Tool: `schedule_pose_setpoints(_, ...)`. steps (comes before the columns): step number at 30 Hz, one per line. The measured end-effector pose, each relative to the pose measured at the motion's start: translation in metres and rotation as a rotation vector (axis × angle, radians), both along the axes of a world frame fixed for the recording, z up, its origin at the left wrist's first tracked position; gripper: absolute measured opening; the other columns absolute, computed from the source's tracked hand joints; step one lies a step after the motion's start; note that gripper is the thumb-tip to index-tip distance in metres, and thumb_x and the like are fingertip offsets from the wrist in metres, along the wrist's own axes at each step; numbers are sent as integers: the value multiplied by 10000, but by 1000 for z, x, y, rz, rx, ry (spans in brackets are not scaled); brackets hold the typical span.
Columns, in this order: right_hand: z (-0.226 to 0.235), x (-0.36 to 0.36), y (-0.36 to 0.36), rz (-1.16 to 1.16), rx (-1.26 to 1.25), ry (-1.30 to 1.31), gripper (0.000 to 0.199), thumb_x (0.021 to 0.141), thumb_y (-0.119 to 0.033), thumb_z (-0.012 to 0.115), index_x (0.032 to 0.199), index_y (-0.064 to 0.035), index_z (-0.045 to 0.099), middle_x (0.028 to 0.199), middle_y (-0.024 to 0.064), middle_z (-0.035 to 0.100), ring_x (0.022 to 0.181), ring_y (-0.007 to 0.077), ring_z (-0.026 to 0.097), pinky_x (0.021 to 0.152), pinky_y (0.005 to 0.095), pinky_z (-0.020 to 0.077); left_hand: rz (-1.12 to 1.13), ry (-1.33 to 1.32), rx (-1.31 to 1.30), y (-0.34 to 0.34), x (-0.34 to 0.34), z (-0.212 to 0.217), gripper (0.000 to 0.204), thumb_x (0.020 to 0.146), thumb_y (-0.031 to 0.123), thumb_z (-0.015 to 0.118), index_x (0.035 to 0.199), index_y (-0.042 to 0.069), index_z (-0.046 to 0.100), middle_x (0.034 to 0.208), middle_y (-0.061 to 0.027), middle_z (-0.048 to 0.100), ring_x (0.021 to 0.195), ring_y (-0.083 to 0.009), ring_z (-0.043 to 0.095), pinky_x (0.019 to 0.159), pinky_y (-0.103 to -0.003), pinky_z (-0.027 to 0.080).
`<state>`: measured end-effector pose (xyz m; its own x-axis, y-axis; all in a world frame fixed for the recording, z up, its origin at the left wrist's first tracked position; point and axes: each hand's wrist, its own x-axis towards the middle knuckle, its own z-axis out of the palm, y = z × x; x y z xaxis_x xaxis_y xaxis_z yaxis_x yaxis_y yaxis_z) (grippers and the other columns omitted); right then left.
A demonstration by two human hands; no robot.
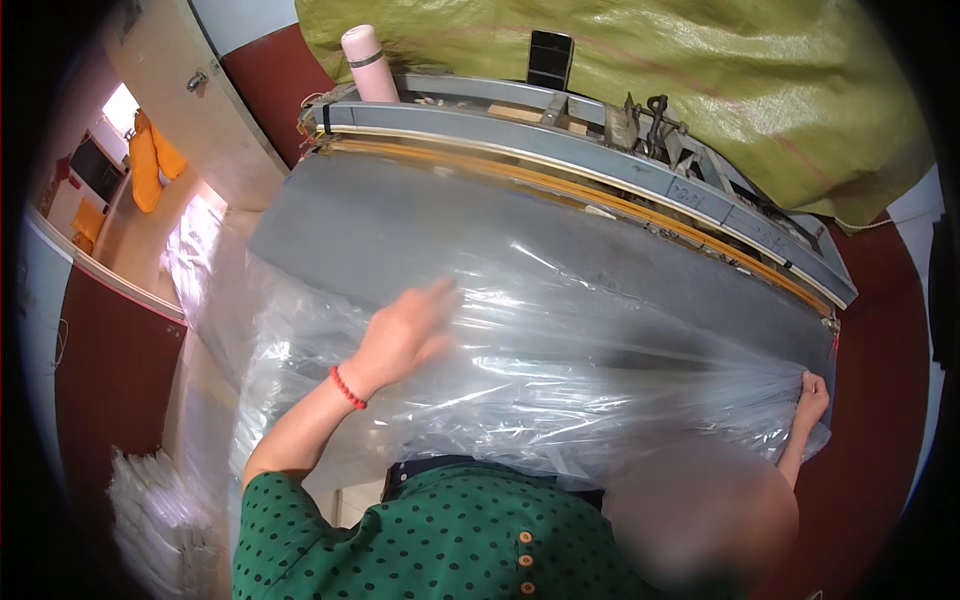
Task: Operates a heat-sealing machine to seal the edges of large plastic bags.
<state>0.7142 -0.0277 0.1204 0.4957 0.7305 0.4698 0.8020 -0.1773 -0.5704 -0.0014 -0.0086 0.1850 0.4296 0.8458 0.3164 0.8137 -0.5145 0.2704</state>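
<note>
A wide sheet of transparent plastic film [520,370] lies over a grey work table [350,190] and hangs down its near side toward me. My left hand [405,335], a red beaded bracelet at its wrist, is over the left-middle of the film. Its fingers stretch out, the tips blurred by motion, and nothing is held in them; whether the palm touches the film I cannot tell. At the table's right end my right hand [815,397] pinches the film's gathered edge. Long creases fan out leftward from that pinch.
Along the table's far side runs a grey metal sealing frame [640,180] with orange strips. A pink bottle [370,65] and a phone [549,60] stand behind it. A yellow-green sheet [720,80] hangs at the back. Stacked plastic bags [160,510] lie lower left, near a door [190,100].
</note>
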Motion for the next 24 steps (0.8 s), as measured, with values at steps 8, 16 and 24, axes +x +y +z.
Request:
schedule_pose_setpoints(8, 8, -12, -1, -53, -11, -11, 236, 816, -213, 602, 788, 20, 574, 643, 32, 535, 624, 95, 435, 612, 251, 395, 82, 180, -9, 36, 28, -6, 457, 733, 359, 623, 1075, 64, 556, 799, -77, 545, 707, -260, 554, 569, -350, 465)
schedule_pose_setpoints(16, 0, 15, -7, -42, 79, 165, 226, 817, -210, 611, 815, 16, 619, 750, -11, 579, 714, 75, 479, 686, 213, 396, 217, -93, 226, 64, 20, -23, 220, 695, 170, 673, 592, 7, 569, 682, -88, 514, 667, -276, 477, 573, -360, 411)
schedule_pose_setpoints(24, 25, 23, -50, -17, 330, 607, 211, 813, -195, 623, 920, -12, 623, 871, 15, 599, 784, 89, 525, 736, 222, 415, 281, -442, 216, 75, 14, -34, 136, 685, 85, 662, 698, 3, 554, 742, -111, 534, 726, -274, 493, 625, -349, 418)
